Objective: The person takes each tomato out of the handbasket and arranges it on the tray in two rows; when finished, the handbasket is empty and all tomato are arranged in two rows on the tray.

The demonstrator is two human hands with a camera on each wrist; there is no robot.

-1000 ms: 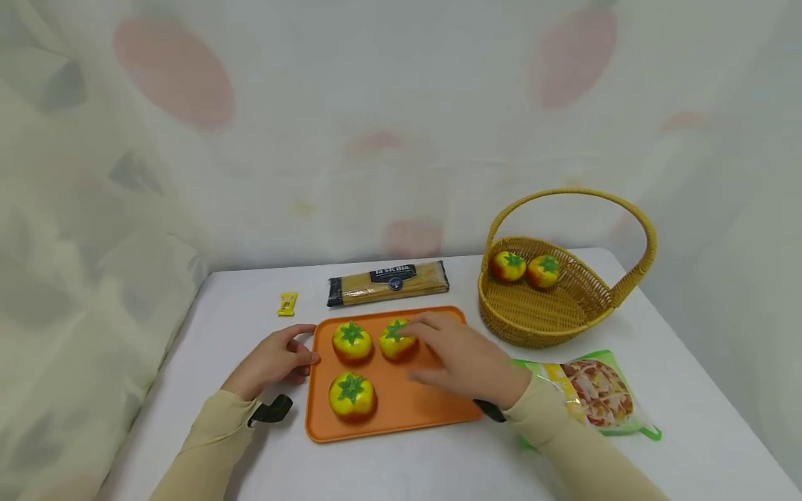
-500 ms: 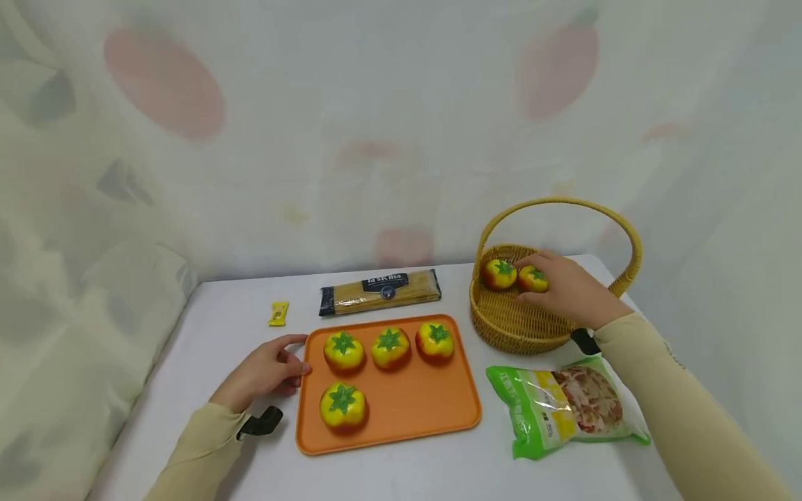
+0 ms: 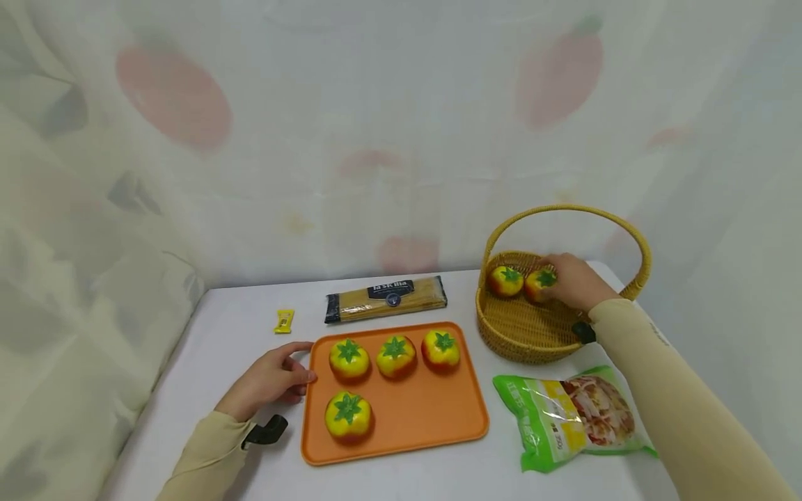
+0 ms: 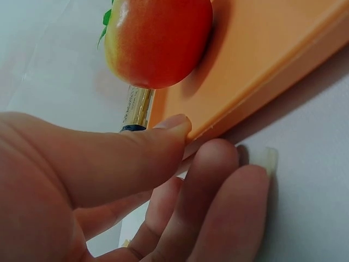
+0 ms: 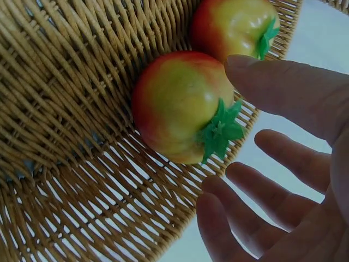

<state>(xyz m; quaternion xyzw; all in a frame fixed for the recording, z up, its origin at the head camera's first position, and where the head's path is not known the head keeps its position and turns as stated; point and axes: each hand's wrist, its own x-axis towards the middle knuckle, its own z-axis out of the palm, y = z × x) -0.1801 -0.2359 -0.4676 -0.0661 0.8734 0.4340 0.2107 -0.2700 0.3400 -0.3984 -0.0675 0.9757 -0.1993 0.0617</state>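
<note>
4 tomatoes (image 3: 394, 355) on tray (image 3: 432, 424), 2 in basket (image 3: 526, 334) right of it (pasta pack (image 3: 386, 298) behind tray).

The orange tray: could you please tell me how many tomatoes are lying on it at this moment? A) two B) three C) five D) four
D: the orange tray carries three tomatoes in its back row and one in front; the other two tomatoes lie in the basket, by the right hand.

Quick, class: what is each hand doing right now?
Left hand: open, fingertips against the orange tray edge.
Right hand: open around a tomato in the wicker basket, not gripping it.
</note>
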